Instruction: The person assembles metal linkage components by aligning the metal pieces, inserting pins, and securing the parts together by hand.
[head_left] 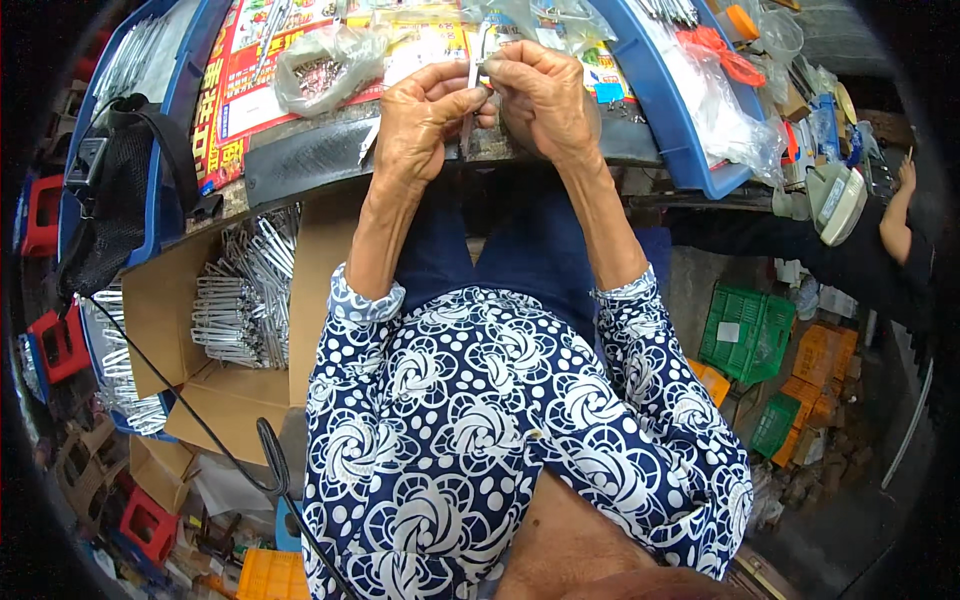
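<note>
Both hands raised together over the near edge of a cluttered workbench (pixel 320 150). Left hand (pixel 425 115) and right hand (pixel 545 95) meet at the fingertips around a thin metal piece (pixel 470 125). Piece looks like a narrow strip or tweezers, upright, its top pinched between the two sets of fingers, lower end hanging free just above the bench edge. Left thumb and forefinger closed on it from the left; right fingers curled tight on its upper end from the right. Exact shape of the piece hard to tell, mostly hidden by the fingers.

Behind the hands, on the bench: a clear plastic bag (pixel 325 65) of small metal parts, lying on a red printed sheet (pixel 235 80). More clear bags further back, contents blurred. Blue tray (pixel 680 120) to the right holds white plastic bags and something orange.

Left of the person, below the bench: an open cardboard box (pixel 160 310) packed with long silvery metal clips (pixel 245 290), stacked in rows. Black mesh pouch (pixel 120 190) hangs near the bench's left end, a black cable (pixel 190 410) trailing down from it.

Right side, well apart: green crate (pixel 745 335) and orange boxes (pixel 820 365) on the floor. Another person's arm (pixel 895 215) shows at the far right edge
</note>
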